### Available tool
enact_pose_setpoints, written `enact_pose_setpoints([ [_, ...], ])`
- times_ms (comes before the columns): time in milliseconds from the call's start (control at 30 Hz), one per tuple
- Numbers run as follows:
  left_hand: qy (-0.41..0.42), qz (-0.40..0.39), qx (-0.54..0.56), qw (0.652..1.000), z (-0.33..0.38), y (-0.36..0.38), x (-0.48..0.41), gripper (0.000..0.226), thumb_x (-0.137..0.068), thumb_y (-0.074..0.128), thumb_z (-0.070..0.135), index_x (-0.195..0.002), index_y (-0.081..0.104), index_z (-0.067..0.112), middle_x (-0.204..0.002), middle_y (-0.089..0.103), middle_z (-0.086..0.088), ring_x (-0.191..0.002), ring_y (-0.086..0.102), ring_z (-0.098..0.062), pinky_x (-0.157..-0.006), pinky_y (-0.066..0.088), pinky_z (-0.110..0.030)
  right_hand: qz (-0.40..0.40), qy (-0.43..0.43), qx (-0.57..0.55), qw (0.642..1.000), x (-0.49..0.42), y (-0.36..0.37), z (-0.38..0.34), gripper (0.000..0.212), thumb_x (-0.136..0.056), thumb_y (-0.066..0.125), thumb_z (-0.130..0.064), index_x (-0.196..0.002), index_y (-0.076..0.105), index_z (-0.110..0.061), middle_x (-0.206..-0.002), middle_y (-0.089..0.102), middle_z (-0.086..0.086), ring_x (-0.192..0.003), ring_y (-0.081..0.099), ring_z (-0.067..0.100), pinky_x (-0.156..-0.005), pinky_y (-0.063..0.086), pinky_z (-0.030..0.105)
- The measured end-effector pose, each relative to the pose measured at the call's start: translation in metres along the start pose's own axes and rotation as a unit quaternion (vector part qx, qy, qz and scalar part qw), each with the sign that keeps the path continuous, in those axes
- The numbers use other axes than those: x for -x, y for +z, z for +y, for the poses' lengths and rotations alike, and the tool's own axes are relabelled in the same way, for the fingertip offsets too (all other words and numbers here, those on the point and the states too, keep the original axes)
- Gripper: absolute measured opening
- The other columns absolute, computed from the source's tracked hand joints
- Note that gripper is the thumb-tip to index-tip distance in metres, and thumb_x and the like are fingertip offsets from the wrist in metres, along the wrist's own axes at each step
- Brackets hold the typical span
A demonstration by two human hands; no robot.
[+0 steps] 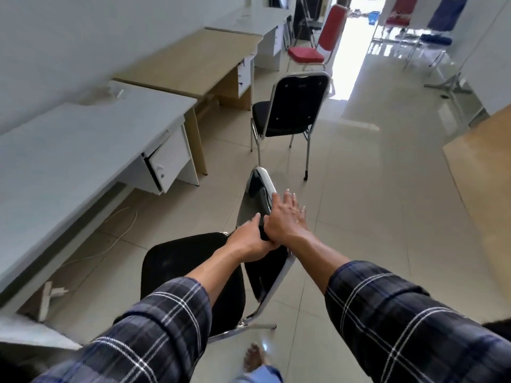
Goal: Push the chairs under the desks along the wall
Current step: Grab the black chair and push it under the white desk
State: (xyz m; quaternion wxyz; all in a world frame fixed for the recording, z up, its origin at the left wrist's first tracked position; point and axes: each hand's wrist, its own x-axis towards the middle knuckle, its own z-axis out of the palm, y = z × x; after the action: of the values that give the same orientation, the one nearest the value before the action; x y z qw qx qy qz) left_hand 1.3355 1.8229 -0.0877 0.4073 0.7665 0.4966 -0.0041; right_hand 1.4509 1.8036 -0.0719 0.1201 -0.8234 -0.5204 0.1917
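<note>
Tiled floor [359, 222] | desks [69, 161] | left hand [249, 241] grips chair [190, 272] (black) | right hand [287, 217] touches

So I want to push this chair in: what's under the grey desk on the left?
A white cable trails over the tiles to what looks like a power strip by the desk edge. Further under, the top hides the floor.

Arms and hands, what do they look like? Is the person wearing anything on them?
The left sleeve and the right sleeve match: dark blue-grey checks crossed by thin white lines, ending partway along the forearms. The left hand and the right hand are bare, with no gloves and no watch showing.
</note>
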Motion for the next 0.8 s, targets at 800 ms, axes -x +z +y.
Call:
enact_pose_setpoints([
  [800, -0.174, -0.068, 0.142, 0.972, 0.028, -0.076, -0.14, 0.081, -0.071, 0.077, 0.056, -0.139, 0.045, 0.026, -0.128, 0.052, 0.011, -0.119, 0.048, -0.012, -0.101, 0.039, -0.027, -0.26, -0.534, 0.153, 0.79, -0.255, -0.003, -0.031, 0.037, -0.099, 0.043, -0.046, -0.107, 0.071, -0.022, -0.112, 0.072, 0.004, -0.102, 0.064, 0.027, -0.087, 0.051, 0.043],
])
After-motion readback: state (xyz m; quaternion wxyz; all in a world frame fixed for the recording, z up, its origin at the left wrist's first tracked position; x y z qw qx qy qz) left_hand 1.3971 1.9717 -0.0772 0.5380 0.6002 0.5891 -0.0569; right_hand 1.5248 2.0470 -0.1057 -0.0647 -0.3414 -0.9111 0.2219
